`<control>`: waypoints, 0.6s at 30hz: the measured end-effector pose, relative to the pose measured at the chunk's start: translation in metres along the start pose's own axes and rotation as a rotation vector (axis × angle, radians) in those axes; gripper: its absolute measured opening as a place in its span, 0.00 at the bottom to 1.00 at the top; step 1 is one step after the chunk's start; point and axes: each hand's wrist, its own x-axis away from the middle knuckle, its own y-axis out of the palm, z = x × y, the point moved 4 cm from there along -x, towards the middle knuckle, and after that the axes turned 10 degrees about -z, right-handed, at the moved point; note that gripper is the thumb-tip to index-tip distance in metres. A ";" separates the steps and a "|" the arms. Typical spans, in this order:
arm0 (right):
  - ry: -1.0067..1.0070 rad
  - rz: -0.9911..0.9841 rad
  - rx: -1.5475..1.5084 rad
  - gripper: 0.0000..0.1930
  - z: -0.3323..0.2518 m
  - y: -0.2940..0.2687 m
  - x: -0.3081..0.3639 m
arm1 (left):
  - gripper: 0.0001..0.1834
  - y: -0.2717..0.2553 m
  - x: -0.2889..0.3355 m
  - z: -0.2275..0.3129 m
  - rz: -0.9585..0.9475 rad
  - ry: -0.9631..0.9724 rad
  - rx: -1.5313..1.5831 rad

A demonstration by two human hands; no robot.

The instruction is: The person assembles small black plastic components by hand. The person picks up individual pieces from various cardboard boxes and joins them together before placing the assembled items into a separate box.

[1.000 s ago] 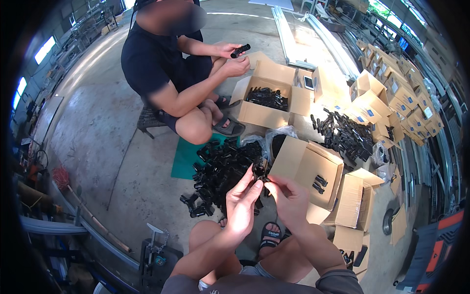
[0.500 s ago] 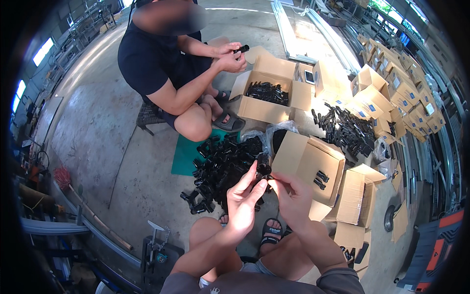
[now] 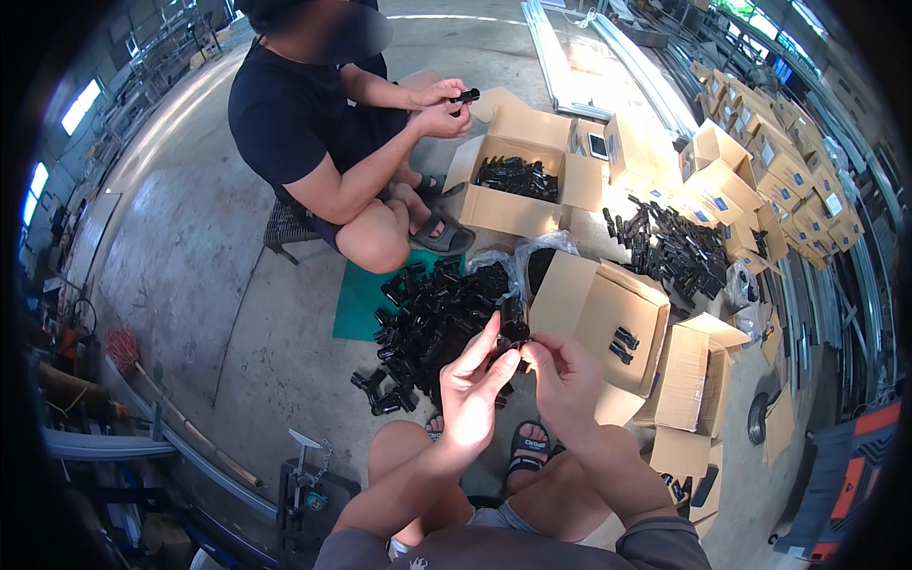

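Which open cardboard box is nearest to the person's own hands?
The tilted box just right of the hands, holding only a few black parts; the others lie farther away.

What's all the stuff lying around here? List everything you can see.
black part: one, black, held between both hands
pile of parts: many, black, floor ahead
second pile: many, black, floor at right
open box: one, brown, right of the hands, few parts inside
box of parts: one, brown, by the seated person
stacked boxes: several, brown, far right
green mat: one, under the pile
seated person: one, dark clothes, opposite
left hand: on the part
right hand: on the part
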 end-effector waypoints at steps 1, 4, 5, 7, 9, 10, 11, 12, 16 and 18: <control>-0.006 -0.017 0.043 0.05 -0.008 0.000 -0.001 | 0.29 0.000 0.000 0.000 -0.006 0.007 -0.002; -0.091 -0.052 0.192 0.06 -0.015 0.001 -0.004 | 0.28 0.000 0.001 0.000 -0.026 0.010 -0.001; -0.131 -0.060 0.247 0.07 -0.015 0.000 -0.005 | 0.28 0.001 0.002 0.000 -0.034 -0.001 0.005; -0.149 -0.105 0.270 0.07 -0.010 -0.001 -0.006 | 0.28 0.003 0.002 0.001 -0.043 -0.020 0.035; -0.148 -0.124 0.256 0.07 -0.009 -0.003 -0.006 | 0.28 0.005 0.002 0.004 -0.045 -0.037 0.086; -0.141 -0.123 0.226 0.06 -0.010 -0.003 -0.005 | 0.28 0.005 0.001 0.004 -0.039 -0.052 0.103; -0.134 -0.122 0.196 0.06 -0.012 -0.002 -0.005 | 0.27 0.005 0.001 0.004 -0.032 -0.067 0.121; -0.135 -0.113 0.184 0.07 -0.015 -0.001 -0.004 | 0.27 0.005 0.001 0.005 -0.026 -0.083 0.139; -0.207 -0.094 0.250 0.06 -0.020 0.001 -0.005 | 0.26 0.009 0.001 0.006 -0.035 -0.093 0.152; -0.251 -0.122 0.333 0.05 -0.018 0.000 -0.006 | 0.26 0.001 0.004 -0.002 -0.053 -0.052 0.120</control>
